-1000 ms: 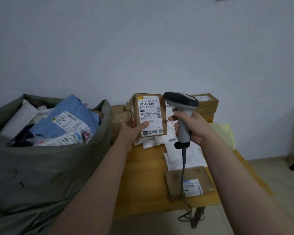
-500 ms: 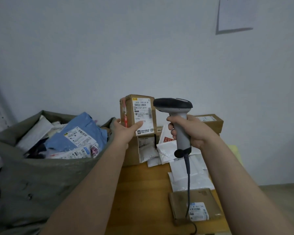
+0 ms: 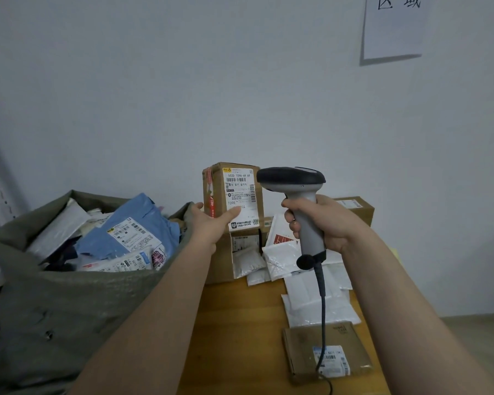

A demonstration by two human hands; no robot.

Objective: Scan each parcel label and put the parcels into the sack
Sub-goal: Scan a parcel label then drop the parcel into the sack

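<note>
Item in hand: cardboard parcel [image 3: 215,192], upright, printed label [image 3: 241,195] facing the viewer, held in the air above the stack at the back of the table [image 3: 240,337]. The left hand [image 3: 211,223] grips its lower edge, thumb across the bottom of the label and fingers behind. The right hand [image 3: 325,220] is closed round the grey handle of the barcode scanner [image 3: 294,181], whose dark head sits just beside the label's right edge; the scanner cable [image 3: 322,309] hangs down to the table. Change over the last second: the parcel has come up off the stack and turned a little, so its red-taped side now shows, while the scanner has kept its place next to the label. Reading: the scan of this parcel is probably under way or just finished, though no beam or light is visible to confirm it; the drop into the sack is not yet done. Sack [image 3: 69,303]: grey-green, open, standing left of the table, heaped nearly to the rim with a blue mailer [image 3: 131,223] on top. Still on the table: white poly mailers [image 3: 317,303], a flat brown parcel [image 3: 300,346] near the front edge, and further boxes [image 3: 357,206] at the back.
</note>
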